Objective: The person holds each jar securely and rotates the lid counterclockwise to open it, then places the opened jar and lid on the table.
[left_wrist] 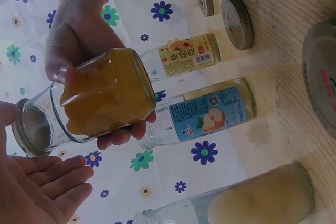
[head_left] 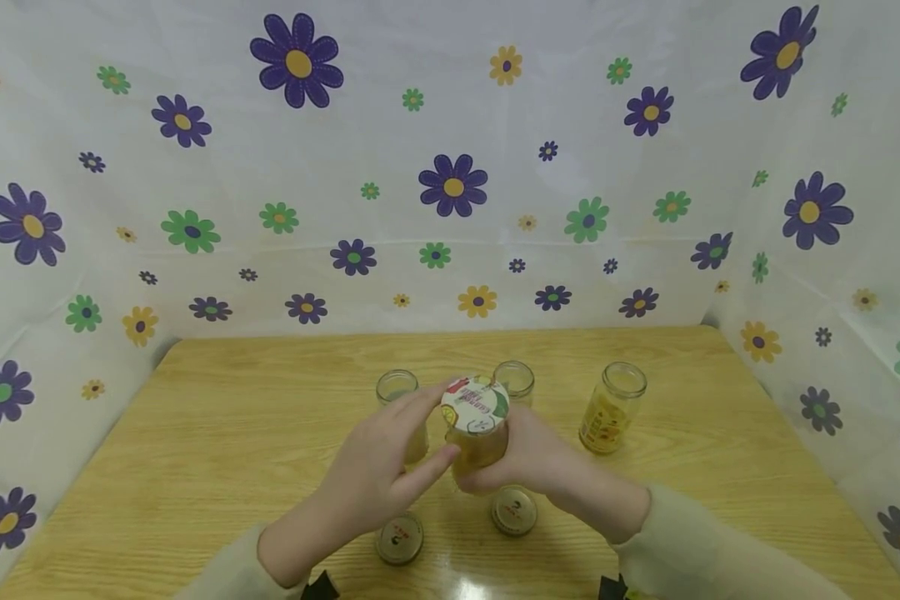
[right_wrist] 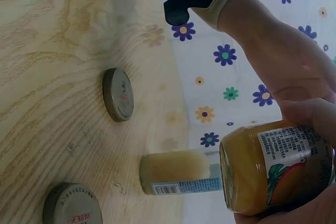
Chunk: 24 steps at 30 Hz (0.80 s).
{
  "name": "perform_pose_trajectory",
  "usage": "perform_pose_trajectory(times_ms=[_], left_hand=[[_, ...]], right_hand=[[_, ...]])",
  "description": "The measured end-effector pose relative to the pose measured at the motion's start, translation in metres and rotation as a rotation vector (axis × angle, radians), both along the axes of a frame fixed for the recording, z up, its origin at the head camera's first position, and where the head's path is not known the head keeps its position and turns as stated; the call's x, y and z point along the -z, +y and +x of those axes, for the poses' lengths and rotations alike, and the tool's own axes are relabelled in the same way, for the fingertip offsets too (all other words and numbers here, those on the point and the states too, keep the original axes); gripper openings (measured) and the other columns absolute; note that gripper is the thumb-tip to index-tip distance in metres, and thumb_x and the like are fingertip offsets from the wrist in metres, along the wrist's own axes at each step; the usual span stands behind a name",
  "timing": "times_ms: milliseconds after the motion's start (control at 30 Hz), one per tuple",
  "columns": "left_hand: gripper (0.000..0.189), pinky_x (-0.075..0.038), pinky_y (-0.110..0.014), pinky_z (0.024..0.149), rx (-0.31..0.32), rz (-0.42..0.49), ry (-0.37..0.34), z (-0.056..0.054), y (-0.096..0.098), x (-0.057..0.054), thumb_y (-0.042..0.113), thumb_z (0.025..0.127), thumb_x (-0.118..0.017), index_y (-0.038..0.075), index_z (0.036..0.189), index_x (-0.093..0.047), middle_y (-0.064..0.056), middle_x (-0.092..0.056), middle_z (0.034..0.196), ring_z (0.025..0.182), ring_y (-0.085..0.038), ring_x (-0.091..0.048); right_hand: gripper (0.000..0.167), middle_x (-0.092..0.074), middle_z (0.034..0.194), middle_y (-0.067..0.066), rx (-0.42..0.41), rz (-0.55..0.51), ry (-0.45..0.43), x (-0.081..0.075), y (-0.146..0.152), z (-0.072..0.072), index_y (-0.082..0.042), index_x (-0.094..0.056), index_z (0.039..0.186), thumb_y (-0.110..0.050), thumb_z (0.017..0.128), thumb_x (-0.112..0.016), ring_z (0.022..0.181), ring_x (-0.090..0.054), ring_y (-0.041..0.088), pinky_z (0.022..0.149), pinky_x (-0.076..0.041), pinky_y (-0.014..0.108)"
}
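My right hand (head_left: 532, 454) grips a glass jar of orange-yellow fruit (left_wrist: 107, 95), raised above the table. A white lid (head_left: 476, 406) with a colourful fruit print tops it. In the right wrist view the same jar shows a label with a fruit picture, and its base faces left. My left hand (head_left: 378, 454) is beside the lid with its thumb and fingers spread on either side. In the left wrist view the left fingers (left_wrist: 63, 182) stretch out loosely near the lid end, not curled round it.
Lidless jars stand behind the hands: one at left (head_left: 399, 385), one in the middle (head_left: 517, 379) and a yellow-labelled one (head_left: 603, 421) at right. Metal lids (head_left: 400, 538) (left_wrist: 236, 22) lie on the wooden table (head_left: 232, 450) near the front. A flowered cloth (head_left: 390, 150) encloses the table.
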<state>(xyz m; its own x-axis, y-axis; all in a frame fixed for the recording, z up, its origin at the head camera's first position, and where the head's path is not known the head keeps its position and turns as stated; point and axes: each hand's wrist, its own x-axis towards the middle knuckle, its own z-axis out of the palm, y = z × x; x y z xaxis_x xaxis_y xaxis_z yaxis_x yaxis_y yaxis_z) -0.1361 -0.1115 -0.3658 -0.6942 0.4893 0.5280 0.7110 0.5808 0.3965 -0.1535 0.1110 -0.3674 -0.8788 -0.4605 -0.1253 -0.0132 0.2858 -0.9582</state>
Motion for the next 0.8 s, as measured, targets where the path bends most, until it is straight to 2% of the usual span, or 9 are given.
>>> perform_pose_trajectory(times_ms=[133,233,367,467,667,800], left_hand=[[0.059,-0.056,-0.053,0.11,0.031,0.052,-0.075,-0.001,0.0,-0.002,0.026,0.1,-0.072,0.009,0.153,-0.054,-0.009,-0.064,0.15,0.136,-0.03,-0.064],[0.058,-0.054,-0.055,0.112,0.053,0.087,-0.118,-0.002,-0.001,-0.002,0.023,0.099,-0.072,0.008,0.152,-0.055,-0.009,-0.064,0.151,0.137,-0.03,-0.063],[0.057,-0.056,-0.054,0.11,0.078,0.135,-0.157,-0.005,-0.001,-0.001,0.019,0.098,-0.075,0.008,0.15,-0.057,-0.008,-0.067,0.148,0.134,-0.03,-0.066],[0.057,-0.058,-0.05,0.108,0.115,0.188,-0.209,-0.007,-0.002,-0.002,0.015,0.096,-0.079,0.007,0.149,-0.059,-0.011,-0.067,0.147,0.131,-0.03,-0.068],[0.059,-0.057,-0.038,0.111,0.248,0.335,-0.448,-0.013,-0.003,-0.009,0.006,0.093,-0.08,0.002,0.148,-0.058,-0.015,-0.067,0.146,0.132,-0.03,-0.067],[0.062,-0.055,-0.03,0.111,0.339,0.402,-0.604,-0.018,-0.004,-0.014,0.008,0.094,-0.079,0.0,0.151,-0.055,-0.019,-0.064,0.147,0.133,-0.034,-0.066]], right_hand=[[0.072,-0.072,0.13,0.01,-0.02,-0.019,0.01,0.002,-0.001,0.0,-0.007,-0.063,0.137,0.0,0.071,-0.089,0.12,-0.064,0.022,0.12,-0.044,0.057],[0.073,-0.072,0.132,0.009,-0.032,-0.029,0.005,0.003,-0.002,0.002,-0.007,-0.063,0.138,0.001,0.07,-0.089,0.124,-0.063,0.024,0.123,-0.038,0.06],[0.072,-0.072,0.134,0.009,-0.041,-0.034,-0.011,0.005,-0.005,0.004,-0.007,-0.063,0.138,0.001,0.071,-0.088,0.129,-0.061,0.025,0.126,-0.032,0.064],[0.072,-0.071,0.134,0.008,-0.062,-0.057,-0.017,0.007,-0.008,0.005,-0.007,-0.063,0.139,0.002,0.072,-0.088,0.128,-0.06,0.022,0.126,-0.032,0.061],[0.07,-0.073,0.125,0.007,-0.073,-0.084,-0.009,0.009,-0.012,0.004,-0.005,-0.064,0.134,0.004,0.069,-0.088,0.115,-0.062,0.013,0.119,-0.039,0.041],[0.071,-0.073,0.126,0.007,-0.067,-0.081,-0.004,0.008,-0.014,0.005,-0.006,-0.063,0.134,0.004,0.068,-0.089,0.116,-0.062,0.013,0.117,-0.04,0.038]])
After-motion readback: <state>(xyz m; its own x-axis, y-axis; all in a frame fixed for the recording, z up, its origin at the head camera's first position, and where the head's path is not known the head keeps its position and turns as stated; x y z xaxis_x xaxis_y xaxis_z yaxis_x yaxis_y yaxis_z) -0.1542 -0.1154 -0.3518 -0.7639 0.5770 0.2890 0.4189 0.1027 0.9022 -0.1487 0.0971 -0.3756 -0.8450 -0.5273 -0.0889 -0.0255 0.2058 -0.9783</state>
